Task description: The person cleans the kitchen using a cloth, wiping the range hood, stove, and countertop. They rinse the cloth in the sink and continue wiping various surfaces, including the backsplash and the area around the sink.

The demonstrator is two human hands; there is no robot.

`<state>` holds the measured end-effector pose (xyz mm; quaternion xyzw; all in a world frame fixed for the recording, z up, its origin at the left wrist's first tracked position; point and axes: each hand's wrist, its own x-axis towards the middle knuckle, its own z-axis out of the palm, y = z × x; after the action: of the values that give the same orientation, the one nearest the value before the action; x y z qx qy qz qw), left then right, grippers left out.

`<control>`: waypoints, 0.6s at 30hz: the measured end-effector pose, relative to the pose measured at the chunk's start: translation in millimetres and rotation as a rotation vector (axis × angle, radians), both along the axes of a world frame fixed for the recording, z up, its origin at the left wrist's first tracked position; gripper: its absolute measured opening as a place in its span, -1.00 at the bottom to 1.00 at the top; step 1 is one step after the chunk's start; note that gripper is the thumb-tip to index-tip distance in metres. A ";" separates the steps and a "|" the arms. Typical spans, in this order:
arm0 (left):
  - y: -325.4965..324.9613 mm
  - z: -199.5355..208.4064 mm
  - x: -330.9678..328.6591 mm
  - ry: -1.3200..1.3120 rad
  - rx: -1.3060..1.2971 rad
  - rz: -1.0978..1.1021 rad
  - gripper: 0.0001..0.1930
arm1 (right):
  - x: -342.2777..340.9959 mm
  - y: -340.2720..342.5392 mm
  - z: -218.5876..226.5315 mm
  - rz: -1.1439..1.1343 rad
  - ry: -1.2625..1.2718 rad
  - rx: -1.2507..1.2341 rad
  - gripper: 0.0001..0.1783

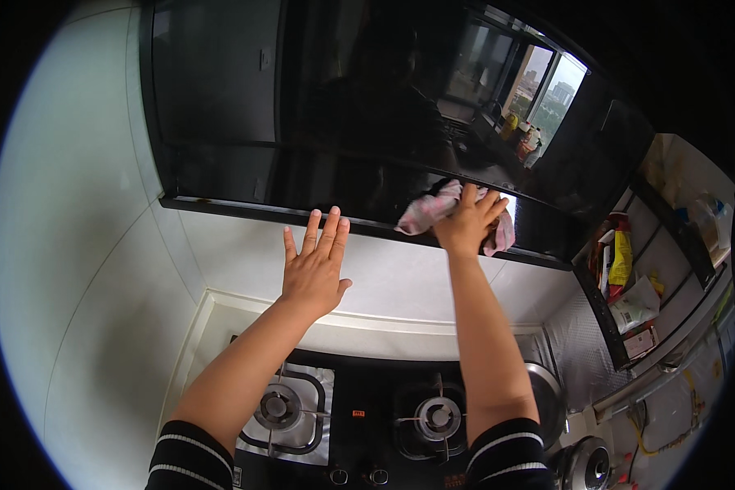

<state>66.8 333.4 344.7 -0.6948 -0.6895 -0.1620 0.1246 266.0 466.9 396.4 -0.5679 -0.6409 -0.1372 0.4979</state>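
A glossy black range hood [359, 175] spans the wall in front of me, its panel mirroring a window. My right hand [467, 222] presses a pink and white cloth [425, 214] against the hood's lower strip, fingers spread over it. Folds of the cloth stick out on both sides of the hand. Further left, my left hand [314, 265] is raised with its fingers stretched out flat and holds nothing. Its fingertips reach the hood's bottom edge; whether they touch it I cannot tell.
Beneath my arms lies a black gas stove with a left burner [279, 407] and a right burner [438, 418]. A lidded pot [586, 464] stands at the lower right. Wall shelves [616, 327] on the right hold several packets. A pale wall [82, 245] closes the left side.
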 end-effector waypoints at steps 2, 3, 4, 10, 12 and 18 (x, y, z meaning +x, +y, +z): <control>2.6 -3.7 2.9 0.001 -0.002 0.008 0.02 | -37.2 -11.4 9.0 -0.100 0.055 -0.205 -0.29; 3.4 -0.9 5.9 0.007 0.002 0.011 0.03 | -49.5 -6.3 6.3 -0.112 0.022 -0.136 -0.32; 0.8 -1.9 4.9 0.017 -0.006 0.030 0.04 | -58.1 -13.7 12.9 -0.083 -0.002 -0.202 -0.23; -2.1 4.0 4.4 0.006 -0.003 0.017 0.05 | 20.0 14.0 2.8 0.184 -0.184 0.123 -0.01; -4.2 4.1 -0.5 0.021 -0.021 0.010 0.05 | 26.6 14.5 0.5 0.129 -0.131 0.063 -0.04; -5.2 10.3 -0.9 0.010 -0.042 -0.004 0.07 | -69.0 -9.5 2.5 -0.107 0.096 -0.058 -0.20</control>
<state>65.9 328.2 355.0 -0.6994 -0.6909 -0.1442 0.1129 197.0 457.5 398.9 -0.6215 -0.5887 -0.1177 0.5033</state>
